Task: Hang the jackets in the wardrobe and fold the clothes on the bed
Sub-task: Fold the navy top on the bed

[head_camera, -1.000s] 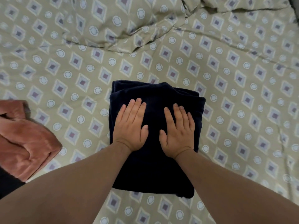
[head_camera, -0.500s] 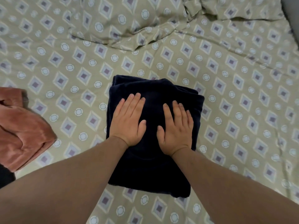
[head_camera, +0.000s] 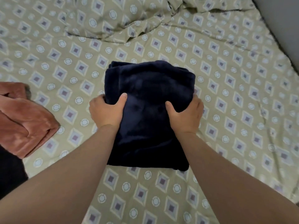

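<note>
Item: folded navy fleece garment, plush and matte, deep blue-black in colour. It is laid in a thick, roughly rectangular stack of several layers, whose folded edges are seen at the far left corner. The far edge is rounded and slightly raised; the near edge lies flat on the bed sheet.

Position: the stack is held between the two hands, at the middle of the bed. The left hand is clamped on the left side edge, thumb pressed on top, fingers tucked out of sight under the side. The right hand is clamped likewise on the right side edge, thumb on top. The hands are kept apart by the full width of the stack.

Surroundings: a folded rust-pink fleece garment is placed well to the left of the left hand. A rumpled duvet in the same diamond-and-circle print as the sheet is bunched beyond the hands.
</note>
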